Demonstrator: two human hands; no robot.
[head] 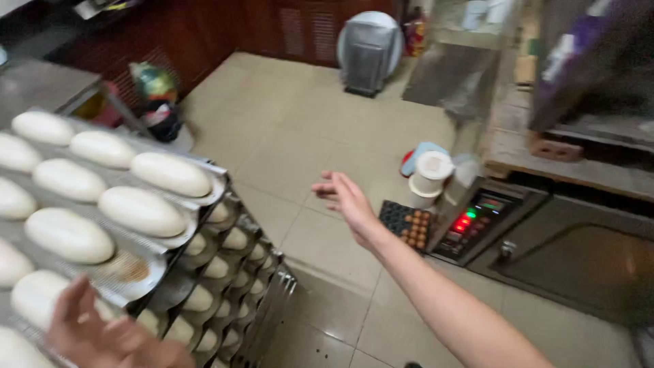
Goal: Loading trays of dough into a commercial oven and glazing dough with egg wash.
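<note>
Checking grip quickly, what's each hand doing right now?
Left hand: open, blurred, over the tray of dough, holding nothing.
Right hand: open, empty, in mid-air.

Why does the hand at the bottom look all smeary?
Head view: the left hand is motion-blurred, fingers smeared over the dough tray; the right hand is sharper, empty above the floor; the top right corner is streaky too.

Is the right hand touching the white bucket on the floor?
Apart. In the head view the right hand, open in mid-air, shows bare floor tile between it and the white bucket.
</note>
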